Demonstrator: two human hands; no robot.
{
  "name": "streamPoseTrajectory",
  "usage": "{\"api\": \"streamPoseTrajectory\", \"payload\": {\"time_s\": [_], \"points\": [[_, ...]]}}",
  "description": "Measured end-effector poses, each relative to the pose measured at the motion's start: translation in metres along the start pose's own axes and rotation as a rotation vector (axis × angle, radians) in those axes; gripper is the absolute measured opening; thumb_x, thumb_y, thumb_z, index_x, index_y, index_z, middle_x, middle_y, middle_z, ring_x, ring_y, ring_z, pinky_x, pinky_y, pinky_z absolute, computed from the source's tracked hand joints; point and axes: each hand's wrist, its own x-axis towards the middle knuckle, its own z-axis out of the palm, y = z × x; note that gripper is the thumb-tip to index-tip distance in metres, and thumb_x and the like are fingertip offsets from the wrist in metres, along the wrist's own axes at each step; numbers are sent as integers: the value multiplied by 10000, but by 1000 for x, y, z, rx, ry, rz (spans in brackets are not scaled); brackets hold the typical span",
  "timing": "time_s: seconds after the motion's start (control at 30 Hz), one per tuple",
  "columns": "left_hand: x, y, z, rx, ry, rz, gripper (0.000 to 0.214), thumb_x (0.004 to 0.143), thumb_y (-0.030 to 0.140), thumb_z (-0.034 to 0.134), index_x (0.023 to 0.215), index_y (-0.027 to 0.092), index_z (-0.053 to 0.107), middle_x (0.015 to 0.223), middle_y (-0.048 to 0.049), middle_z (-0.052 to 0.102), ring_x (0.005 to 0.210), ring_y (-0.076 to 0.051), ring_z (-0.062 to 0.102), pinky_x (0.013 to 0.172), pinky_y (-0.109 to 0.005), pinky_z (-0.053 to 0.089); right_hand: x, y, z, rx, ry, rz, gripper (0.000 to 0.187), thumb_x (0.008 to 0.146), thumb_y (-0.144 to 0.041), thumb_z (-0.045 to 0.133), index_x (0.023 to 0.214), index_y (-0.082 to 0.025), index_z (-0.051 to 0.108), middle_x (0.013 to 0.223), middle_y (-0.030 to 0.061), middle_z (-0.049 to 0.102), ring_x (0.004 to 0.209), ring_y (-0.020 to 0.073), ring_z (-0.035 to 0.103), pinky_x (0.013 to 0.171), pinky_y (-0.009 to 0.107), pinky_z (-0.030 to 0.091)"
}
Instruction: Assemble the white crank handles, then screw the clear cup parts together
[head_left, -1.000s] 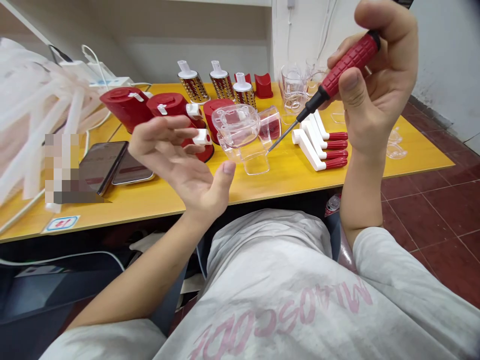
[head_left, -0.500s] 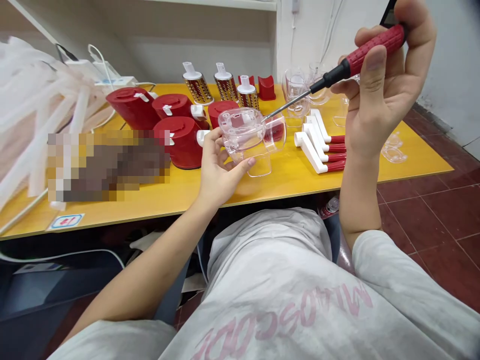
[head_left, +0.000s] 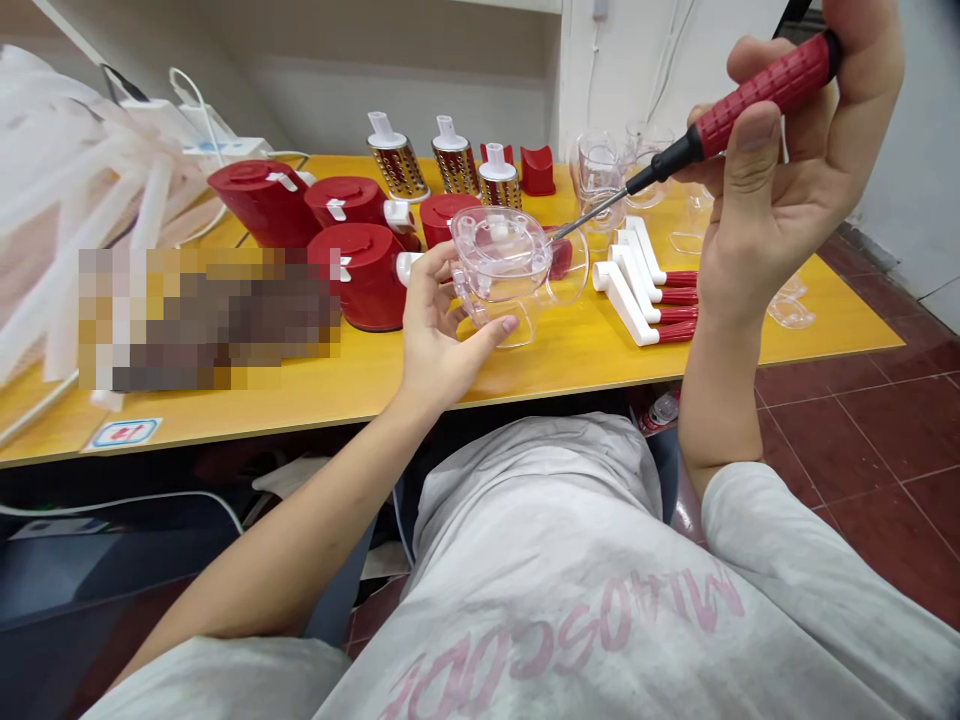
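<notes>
Clear plastic housing (head_left: 499, 265) now in left hand (head_left: 442, 335); right hand (head_left: 780, 190) clamps screwdriver (head_left: 765, 100), tip beside it; hands apart.

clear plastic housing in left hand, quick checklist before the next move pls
1. Clear plastic housing steady in the left hand: ok, fingers cup it from below.
2. Screwdriver secure in the right hand: ok, red handle gripped between fingers and thumb.
3. Screwdriver shaft at the housing: ok, its end reaches the far rim.
4. Tip seated in a screw head: cannot tell, the clear plastic obscures it.
5. White handles with red grips: ok, lying apart on the table.
</notes>
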Motion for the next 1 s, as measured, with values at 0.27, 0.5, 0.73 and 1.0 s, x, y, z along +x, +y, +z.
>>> {"api": "streamPoseTrajectory", "payload": {"time_s": [0.27,0.5,0.73,1.0], "points": [[2,-6,-3,29,-10,87,997,809,718,977,1605,329,521,1555,-145,630,1471,-398,641,1202,-545,611,-14,-14,26,150,134,-41,448,1062,-506,736,1492,-460,619,1791,-130,490,1709,319,524,1159,329,706],[2,-7,-4,58,-19,113,1016,825,724,961,1647,329,514,1634,-148,589,1539,-420,592,1287,-584,553,-12,-9,25,185,59,23,588,1000,-653,749,1516,-463,541,1841,-145,415,1797,337,371,1311,382,606],[2,-7,-4,27,-15,122,1025,799,728,984,1630,326,538,1671,-145,575,1576,-426,559,1340,-608,497,-5,5,24,121,117,-208,524,991,-696,799,1425,-412,723,1660,-52,626,1521,323,680,1141,393,704],[3,-1,-1,48,5,125,1006,790,737,980,1597,293,576,1636,-155,599,1602,-442,538,1341,-601,499,1,12,29,165,126,-295,495,992,-670,797,1392,-382,751,1535,-21,701,1169,227,747,1036,362,708]]}}
